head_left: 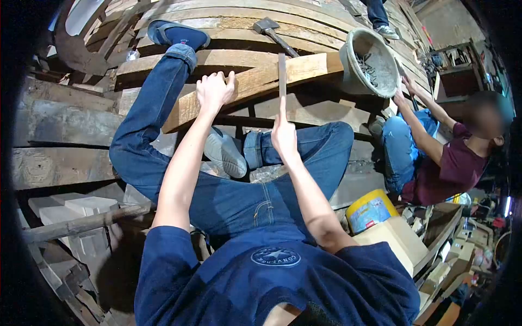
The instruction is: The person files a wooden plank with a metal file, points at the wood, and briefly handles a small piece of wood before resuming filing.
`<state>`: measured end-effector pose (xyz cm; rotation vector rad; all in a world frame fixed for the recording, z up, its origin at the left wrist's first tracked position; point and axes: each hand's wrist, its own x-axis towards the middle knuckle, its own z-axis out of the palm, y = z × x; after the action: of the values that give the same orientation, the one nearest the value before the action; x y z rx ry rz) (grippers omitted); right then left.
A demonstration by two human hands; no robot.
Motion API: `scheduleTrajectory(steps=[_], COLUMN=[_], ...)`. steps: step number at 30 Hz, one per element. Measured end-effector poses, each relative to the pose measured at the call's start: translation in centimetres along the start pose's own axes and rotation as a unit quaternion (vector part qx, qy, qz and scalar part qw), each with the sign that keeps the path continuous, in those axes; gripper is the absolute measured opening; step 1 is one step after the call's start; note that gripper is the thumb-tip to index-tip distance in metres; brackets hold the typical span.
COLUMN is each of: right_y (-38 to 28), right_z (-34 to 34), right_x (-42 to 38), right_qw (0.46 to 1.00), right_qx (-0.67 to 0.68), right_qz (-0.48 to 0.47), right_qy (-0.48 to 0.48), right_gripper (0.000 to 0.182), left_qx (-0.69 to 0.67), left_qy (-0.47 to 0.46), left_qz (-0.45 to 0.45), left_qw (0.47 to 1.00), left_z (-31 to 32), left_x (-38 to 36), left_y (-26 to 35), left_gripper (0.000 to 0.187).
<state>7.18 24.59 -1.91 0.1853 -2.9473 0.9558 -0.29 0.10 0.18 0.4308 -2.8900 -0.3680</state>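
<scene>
My left hand (216, 91) grips a wooden beam (253, 81) from above, its fingers curled over the upper edge. The beam slants across in front of my legs, up toward the right. My right hand (284, 135) is closed around the lower end of a long flat metal blade (282, 75), the index finger stretched along it. That blade stands across the beam and overlaps its pale, freshly cut-looking face. What handle it has is hidden in my fist. Just beyond the beam lies an axe-like hammer (275, 36), its shaft pointing toward the beam.
A grey bucket (356, 79) with many nails stands at the beam's right end. At the right a person (454, 157) sits with hands near the bucket. Stacked planks (212, 33) lie beyond my feet. A yellow tub (374, 211) and a cardboard box (392, 239) sit by my right elbow.
</scene>
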Motion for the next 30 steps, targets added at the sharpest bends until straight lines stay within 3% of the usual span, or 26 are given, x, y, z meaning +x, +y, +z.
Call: scheduleTrajectory(steps=[4,7,13,14,20,23,30], right_y=[0.2,0.6,0.5,1.2,-0.8,-0.7,0.0], right_z=[1.1,0.6,-1.3,-0.7,0.0,0.1,-0.6], right_x=[7.4,7.6,-3.3,-3.7,7.0,7.3,-4.2], right_qw=[0.998,0.995,0.997,0.998,0.999,0.998,0.998], right_qx=[-0.014,-0.05,-0.043,-0.035,-0.03,-0.051,-0.024], right_qz=[-0.053,-0.07,0.042,0.013,-0.034,-0.039,0.039], right_qy=[0.033,0.045,-0.056,-0.041,-0.002,0.009,-0.033], right_gripper=[0.069,0.067,0.067,0.071,0.073,0.072,0.069], left_qx=[0.002,-0.002,-0.004,-0.003,-0.016,-0.004,0.001], left_qy=[-0.024,-0.021,0.021,0.027,0.02,-0.005,-0.007], left_qz=[-0.008,-0.006,0.008,0.008,-0.001,-0.007,-0.007], left_qw=[1.0,1.0,1.0,1.0,1.0,1.0,1.0], left_z=[-0.8,-0.5,0.1,0.1,0.5,0.1,-0.1], left_x=[-0.1,0.1,-0.3,-0.3,0.1,-0.3,-0.1], left_y=[0.1,0.0,-0.2,-0.1,-0.4,-0.1,0.1], left_gripper=[0.059,0.059,0.058,0.057,0.057,0.058,0.058])
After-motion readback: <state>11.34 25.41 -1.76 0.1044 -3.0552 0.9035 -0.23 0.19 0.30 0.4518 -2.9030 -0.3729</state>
